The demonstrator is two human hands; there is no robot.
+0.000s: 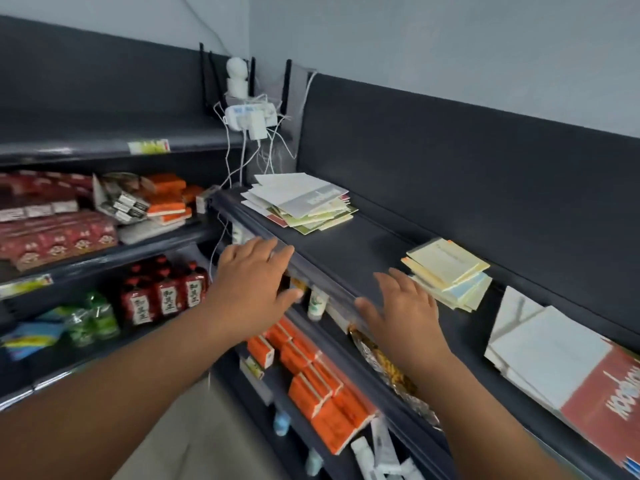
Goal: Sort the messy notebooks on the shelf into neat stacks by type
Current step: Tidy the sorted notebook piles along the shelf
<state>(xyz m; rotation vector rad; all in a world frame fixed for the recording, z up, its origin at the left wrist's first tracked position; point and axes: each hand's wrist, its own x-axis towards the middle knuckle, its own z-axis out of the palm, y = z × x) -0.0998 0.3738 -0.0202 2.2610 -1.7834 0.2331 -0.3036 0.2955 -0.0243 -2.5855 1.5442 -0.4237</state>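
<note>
Three loose stacks of notebooks lie on the dark top shelf (363,251). A fanned pile of grey, white and green notebooks (301,202) sits at the far left end. Pale yellow and blue notebooks (450,271) are piled in the middle. White and red notebooks (561,362) lie at the near right. My left hand (252,275) hovers with fingers spread over the shelf's front edge, holding nothing. My right hand (401,310) is also open, its fingers reaching close to the yellow pile.
Below the top shelf hang orange boxes (311,382), small bottles and foil packets. The left-hand rack holds red packs, orange boxes, dark red bottles (166,296) and green bottles. A white power strip with cables (249,119) hangs in the corner behind the grey pile.
</note>
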